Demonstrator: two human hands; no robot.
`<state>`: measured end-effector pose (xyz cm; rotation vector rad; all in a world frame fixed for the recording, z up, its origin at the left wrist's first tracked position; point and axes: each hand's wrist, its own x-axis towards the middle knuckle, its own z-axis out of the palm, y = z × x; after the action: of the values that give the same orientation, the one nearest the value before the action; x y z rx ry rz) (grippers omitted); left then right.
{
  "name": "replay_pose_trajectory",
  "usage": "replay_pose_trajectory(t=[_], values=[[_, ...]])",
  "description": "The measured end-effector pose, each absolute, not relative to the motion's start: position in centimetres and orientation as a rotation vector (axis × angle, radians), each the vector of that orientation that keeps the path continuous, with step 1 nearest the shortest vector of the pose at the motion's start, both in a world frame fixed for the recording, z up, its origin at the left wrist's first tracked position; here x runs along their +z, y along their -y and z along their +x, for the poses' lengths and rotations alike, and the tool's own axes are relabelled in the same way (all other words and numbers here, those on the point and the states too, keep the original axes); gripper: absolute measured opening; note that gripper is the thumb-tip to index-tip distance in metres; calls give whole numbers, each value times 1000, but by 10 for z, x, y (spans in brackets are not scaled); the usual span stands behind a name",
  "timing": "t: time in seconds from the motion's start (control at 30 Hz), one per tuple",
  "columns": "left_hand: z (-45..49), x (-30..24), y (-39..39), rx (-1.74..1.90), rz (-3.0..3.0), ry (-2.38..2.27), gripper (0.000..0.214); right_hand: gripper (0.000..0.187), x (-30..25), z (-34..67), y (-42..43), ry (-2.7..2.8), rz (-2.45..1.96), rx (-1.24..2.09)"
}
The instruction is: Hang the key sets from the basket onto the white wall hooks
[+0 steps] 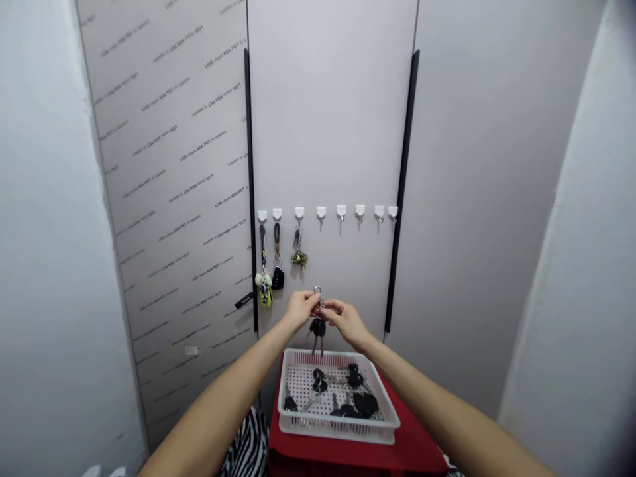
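Listing from the left, clock face centred on the two hands.

1. Label: black, nine o'clock, beside the left bar.
2. Charm: pale and yellow-green, ten o'clock; hangs from the first hook.
3. Fob: black, between ten and eleven; hangs from the second hook.
4. Gold bunch: eleven o'clock; hangs from the third hook; its parts too small to tell.
5. Left hand: thumb and finger drawn narrow, pinching the held keys near the base of their clip.
6. Held keys: at centre, clip towards twelve o'clock, black heads beneath, blades pointing to six; off the hooks, above the far rim of the basket.
7. Basket: white, six o'clock, on a red stand; contains several loose keys, black-headed, lying at various angles; exact count cannot be told.
8. Right hand: four o'clock; thumb and fingers narrow on the held keys just below the clip, exact contact partly hidden.
9. Spare hooks: five, white, from twelve to just past one; no keys on them.

Progress, as judged: three of eight hooks filled; one set in hand, not yet hung; five hooks and the basket's contents outstanding. Apparently under half done.
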<state>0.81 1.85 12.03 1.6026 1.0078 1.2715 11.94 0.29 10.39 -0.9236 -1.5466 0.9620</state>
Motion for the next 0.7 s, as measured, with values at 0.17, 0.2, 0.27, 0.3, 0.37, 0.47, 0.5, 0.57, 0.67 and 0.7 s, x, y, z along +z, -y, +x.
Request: replay_pose_trajectory(t=[0.17, 0.2, 0.27, 0.3, 0.37, 0.47, 0.5, 0.57, 0.67, 0.7], values=[[11, 161, -22, 1299, 1643, -976, 17, 21, 136, 110, -20, 1356, -863, 905], [11, 169, -23, 1342, 1633, -978, 16, 20, 147, 109, -25, 1336, -847, 884], [11, 184, -25, 1422, 1614, -1002, 18, 19, 171, 106, -36, 1296, -844, 825], [10, 189, -26, 1444, 1619, -1026, 22, 18, 184, 106, -42, 1279, -857, 784], [9, 197, -28, 1446, 1669, -1089, 28, 17, 209, 104, -54, 1248, -906, 694], [9, 200, -32, 1415, 1759, -1166, 28, 14, 237, 103, -68, 1230, -1013, 630], [10, 200, -33, 1410, 1782, -1180, 28, 13, 243, 103, -72, 1234, -1052, 632], [11, 197, -35, 1402, 1824, -1195, 27, 11, 250, 102, -79, 1249, -1118, 643], [13, 189, -38, 1376, 1899, -1207, 27, 10, 250, 102, -87, 1257, -1185, 646], [13, 185, -39, 1362, 1922, -1212, 27, 10, 248, 103, -90, 1262, -1206, 643]])
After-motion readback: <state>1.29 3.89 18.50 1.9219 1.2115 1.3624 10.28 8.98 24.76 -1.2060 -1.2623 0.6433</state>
